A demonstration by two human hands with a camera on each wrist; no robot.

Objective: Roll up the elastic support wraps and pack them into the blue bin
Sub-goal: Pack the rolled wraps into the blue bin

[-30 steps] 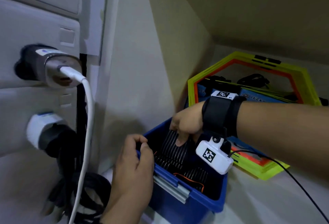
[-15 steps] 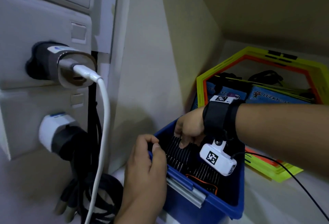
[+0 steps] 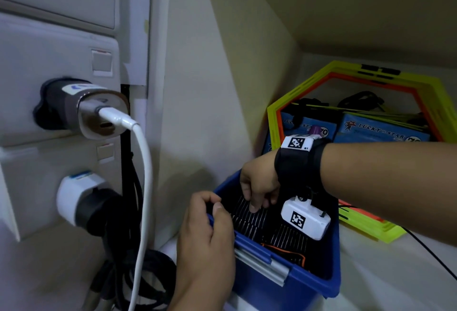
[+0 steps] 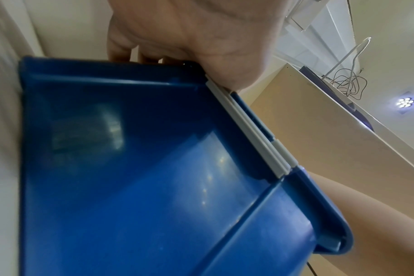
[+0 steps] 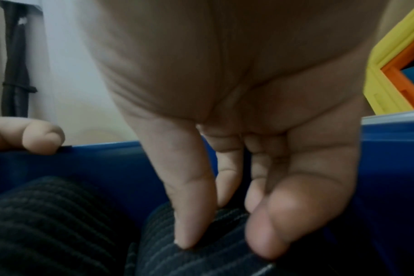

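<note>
The blue bin (image 3: 334, 258) stands on a white shelf against the wall, and several black ribbed elastic wraps (image 3: 288, 239) lie rolled inside it. My left hand (image 3: 212, 214) grips the bin's near-left rim; in the left wrist view the left hand (image 4: 189, 46) sits on that corner above the bin's outer wall (image 4: 130, 168). My right hand (image 3: 257, 203) reaches down into the bin. In the right wrist view its fingers (image 5: 189, 224) and thumb pinch the top of one wrap roll (image 5: 213, 259). A second roll (image 5: 47, 214) lies to its left.
Wall sockets at the left carry two plugs, a white cable (image 3: 144, 187) and a bundle of black cables (image 3: 146, 283). Behind the bin lean yellow and orange hexagon frames (image 3: 425, 88) with blue boxes (image 3: 382, 130). The cream wall stands close on the bin's left.
The head view has swung, so bin and hands sit further right. My right hand has shifted slightly on the roll. My left hand keeps its hold on the rim.
</note>
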